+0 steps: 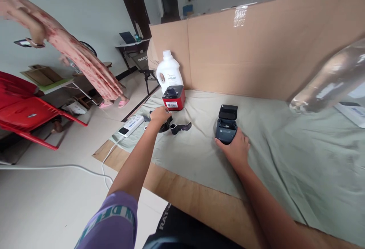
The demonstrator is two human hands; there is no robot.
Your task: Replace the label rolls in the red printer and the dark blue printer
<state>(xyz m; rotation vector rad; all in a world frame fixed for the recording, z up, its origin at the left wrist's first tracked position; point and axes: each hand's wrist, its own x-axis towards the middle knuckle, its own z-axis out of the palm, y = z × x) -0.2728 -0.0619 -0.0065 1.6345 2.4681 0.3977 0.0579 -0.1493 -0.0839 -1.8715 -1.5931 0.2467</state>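
Observation:
My right hand (238, 148) is wrapped around the lower right side of a small dark portable printer (226, 132), whose black lid stands up at the back, showing the hollow inside. My left hand (160, 115) reaches to the far left of the cloth, fingers bent down over black items. What its fingertips pinch is hidden. Beside them lies a black coil (165, 126), partly covered by the hand. Just right of it is a small roll of black ribbon (174, 128), its loose end trailing right.
A red box (174, 99) stands before a white jug (169, 72). Left lies a white power strip (131, 126) with a cable. A cardboard wall (242, 51) closes the back; a clear plastic-wrapped bundle (325, 76) is at right. A person in a pink dress stands beyond a red chair (31, 116).

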